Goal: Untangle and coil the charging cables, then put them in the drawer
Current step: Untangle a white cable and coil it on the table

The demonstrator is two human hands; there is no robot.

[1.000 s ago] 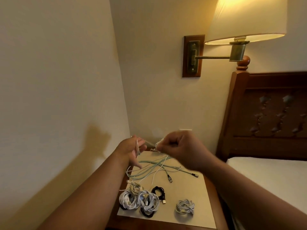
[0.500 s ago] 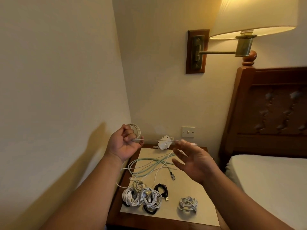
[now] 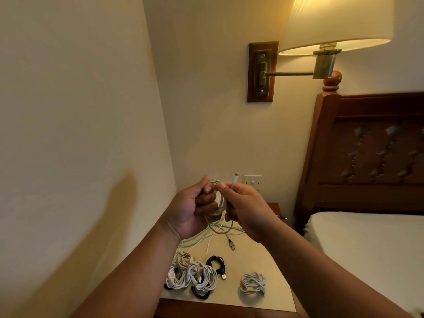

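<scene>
Above the nightstand, left hand and right hand grip white cable.

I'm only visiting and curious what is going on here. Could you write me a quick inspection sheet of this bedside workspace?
Surface: nightstand with a pale top, beside the bed.
Job's things: white coils and a black coil lie near the front edge; drawer not in view.
Clutter: nothing seen.
Hands: left hand grips loops of a white cable; right hand pinches it just below its plug.
Cables: loose cables lie uncoiled behind the coils.
Surroundings: lit lamp, headboard and switch by the wall.
</scene>
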